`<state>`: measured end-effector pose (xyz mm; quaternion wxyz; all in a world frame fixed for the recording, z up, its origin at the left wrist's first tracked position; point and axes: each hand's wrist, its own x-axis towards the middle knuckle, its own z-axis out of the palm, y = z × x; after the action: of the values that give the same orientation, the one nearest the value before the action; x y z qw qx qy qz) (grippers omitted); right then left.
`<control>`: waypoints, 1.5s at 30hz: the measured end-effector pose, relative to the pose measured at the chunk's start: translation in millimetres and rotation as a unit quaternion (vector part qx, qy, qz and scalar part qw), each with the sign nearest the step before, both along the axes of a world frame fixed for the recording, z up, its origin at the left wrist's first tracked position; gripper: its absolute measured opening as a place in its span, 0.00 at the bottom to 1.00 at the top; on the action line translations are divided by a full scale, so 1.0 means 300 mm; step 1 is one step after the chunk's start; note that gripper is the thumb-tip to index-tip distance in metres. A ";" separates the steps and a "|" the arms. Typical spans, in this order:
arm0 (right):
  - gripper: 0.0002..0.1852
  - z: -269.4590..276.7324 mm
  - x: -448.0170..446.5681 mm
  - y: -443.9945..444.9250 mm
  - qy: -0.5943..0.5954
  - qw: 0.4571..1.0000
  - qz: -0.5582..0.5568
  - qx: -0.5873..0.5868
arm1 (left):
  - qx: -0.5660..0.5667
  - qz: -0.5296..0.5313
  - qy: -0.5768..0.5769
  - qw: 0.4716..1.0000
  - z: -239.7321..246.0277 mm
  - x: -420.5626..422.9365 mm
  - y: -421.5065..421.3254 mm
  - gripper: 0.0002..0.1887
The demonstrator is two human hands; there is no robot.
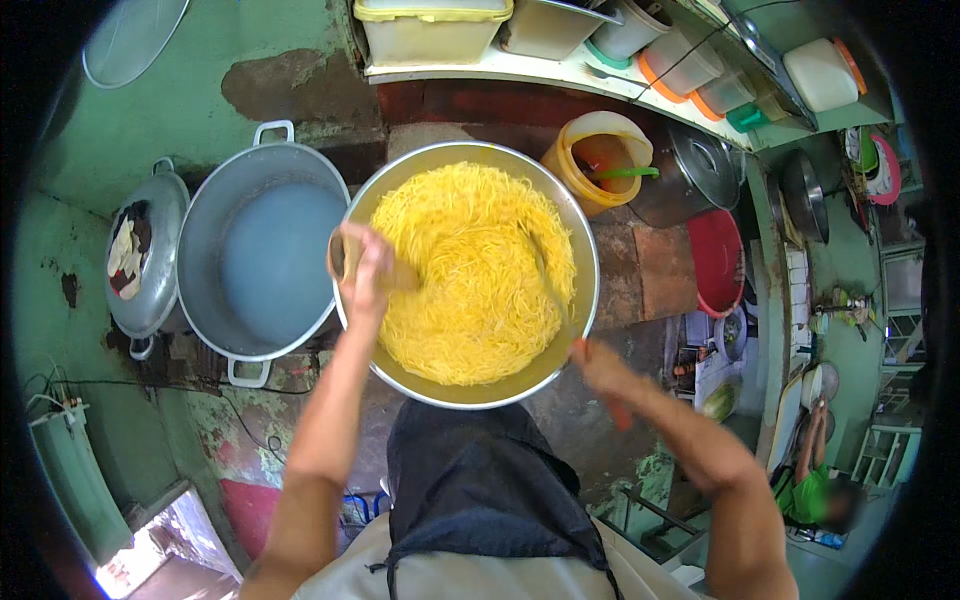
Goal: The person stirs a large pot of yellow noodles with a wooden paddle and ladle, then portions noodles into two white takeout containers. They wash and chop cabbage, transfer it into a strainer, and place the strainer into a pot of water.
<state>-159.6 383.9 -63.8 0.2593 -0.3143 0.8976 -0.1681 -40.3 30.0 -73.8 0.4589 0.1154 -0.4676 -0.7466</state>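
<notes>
A wide metal bowl point(480, 396) sits in front of me, heaped with yellow noodles point(480, 277). My left hand point(366, 266), over the bowl's left rim, grips a brown utensil point(401, 276), seemingly wooden. Motion blurs that utensil, and its far end is hard to make out against the noodles. At the lower right rim, my right hand point(606, 367) is closed around the red handle of a metal spatula point(551, 289). The spatula's blade reaches into the right side of the noodles.
Left of the bowl stands a large aluminium pot point(259, 354) of cloudy liquid, beside a lidded pot point(150, 300). A yellow bucket point(555, 161) with a green-handled utensil and a red basin point(712, 259) are right. Containers line the shelf point(480, 69). Another person point(810, 495) works far right.
</notes>
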 end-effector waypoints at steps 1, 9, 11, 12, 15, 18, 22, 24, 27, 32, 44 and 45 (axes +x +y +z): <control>0.27 0.003 0.059 -0.010 -0.186 0.977 -0.099 0.044 | 0.039 -0.015 0.063 0.997 -0.009 0.025 0.032 0.06; 0.27 0.111 -0.052 -0.204 -0.011 0.995 0.064 0.080 | 0.039 0.007 0.050 0.998 0.023 -0.186 -0.054 0.06; 0.27 0.135 0.052 -0.134 -0.045 0.995 -0.020 0.086 | -0.006 0.014 0.031 0.999 0.025 -0.076 -0.090 0.07; 0.27 0.135 0.135 -0.112 -0.166 0.977 -0.114 0.076 | 0.005 -0.002 0.043 0.999 0.023 -0.028 -0.062 0.07; 0.28 0.125 0.245 -0.115 -0.341 0.905 -0.212 0.139 | 0.108 0.044 -0.031 0.993 0.040 -0.013 0.100 0.06; 0.28 0.185 0.155 -0.133 -0.078 0.990 0.022 0.112 | 0.119 0.019 -0.019 0.992 0.159 -0.155 0.123 0.07; 0.21 0.377 -0.062 -0.067 0.078 0.981 0.079 0.156 | -0.041 -0.072 0.032 0.996 0.371 -0.238 -0.080 0.10; 0.19 0.401 -0.128 -0.108 0.130 0.978 0.083 0.142 | -0.100 -0.090 0.040 0.990 0.413 -0.244 -0.171 0.09; 0.19 0.307 -0.182 -0.242 0.131 0.982 0.082 0.105 | -0.157 -0.046 0.034 0.986 0.352 -0.250 -0.232 0.08; 0.22 0.139 -0.126 -0.302 -0.022 0.982 0.100 0.161 | -0.036 0.035 -0.007 0.999 0.101 -0.137 -0.078 0.07; 0.21 0.359 -0.122 0.099 0.130 0.973 -0.011 0.190 | -0.147 -0.127 0.022 0.981 0.376 -0.050 -0.202 0.12; 0.21 0.298 -0.092 0.109 0.124 0.977 -0.040 0.167 | -0.181 -0.083 -0.013 0.980 0.316 -0.044 -0.223 0.12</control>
<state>-187.4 416.6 25.7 0.1876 -0.2492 0.9500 0.0143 -53.6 -36.7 20.9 0.4020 0.0009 -0.6093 -0.6835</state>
